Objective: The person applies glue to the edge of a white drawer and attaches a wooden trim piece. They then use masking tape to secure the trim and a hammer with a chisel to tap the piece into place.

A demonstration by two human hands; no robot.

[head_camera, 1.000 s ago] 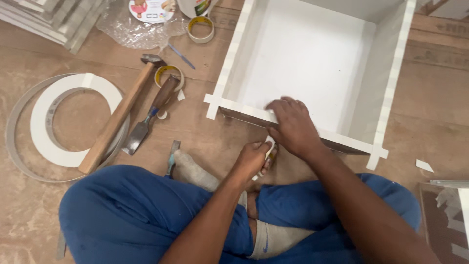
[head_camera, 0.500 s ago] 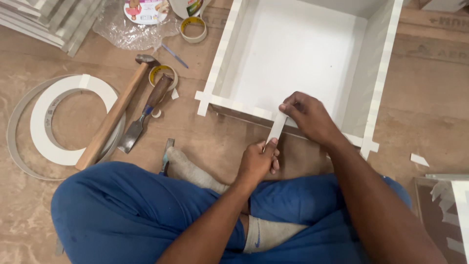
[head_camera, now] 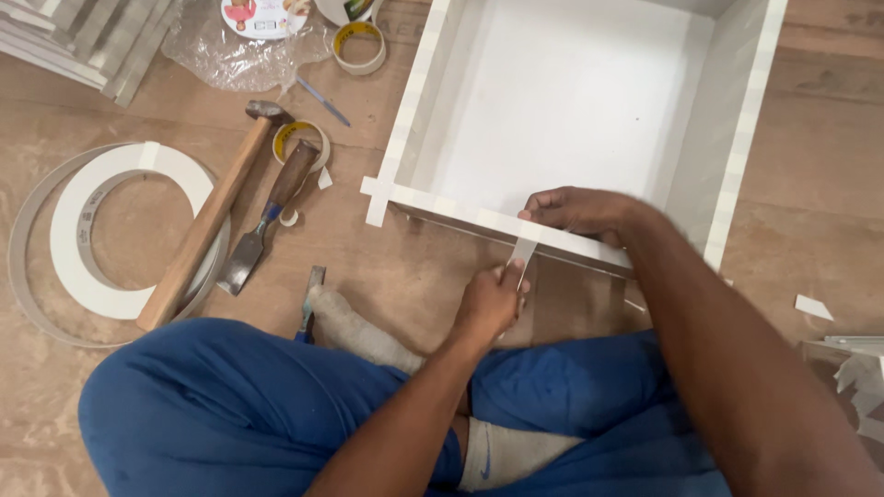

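From up here I look down on a white drawer box (head_camera: 552, 110) lying open side up on the wooden floor (head_camera: 387, 276), just past my crossed legs in blue trousers (head_camera: 239, 414). My right hand (head_camera: 575, 210) is closed down over the near wall's top edge, fingers pressing a narrow strip of white edge tape (head_camera: 523, 250) where it meets the rim; my left hand (head_camera: 488, 304) pinches the loose lower end of that strip between thumb and fingers and holds it taut below the box. So the strip is touching the near wall at its upper end and hanging free towards me. As I judge it, the banding is well on: the left wall and the right wall both show a run of short white pieces along their top edges, and the near wall is covered from its left corner, where two tabs (head_camera: 376, 198) stick out past the corner untrimmed, up to my right hand. What looks left is the stretch under and beyond that hand, which I cannot see properly, plus trimming the overhanging ends. I cannot tell whether the far wall is finished, since it is cut off at the top. To the left lie a hammer (head_camera: 207, 221), a chisel (head_camera: 272, 212), a roll of tape (head_camera: 357, 44) and a large coil of white banding (head_camera: 83, 230), none of them touched.
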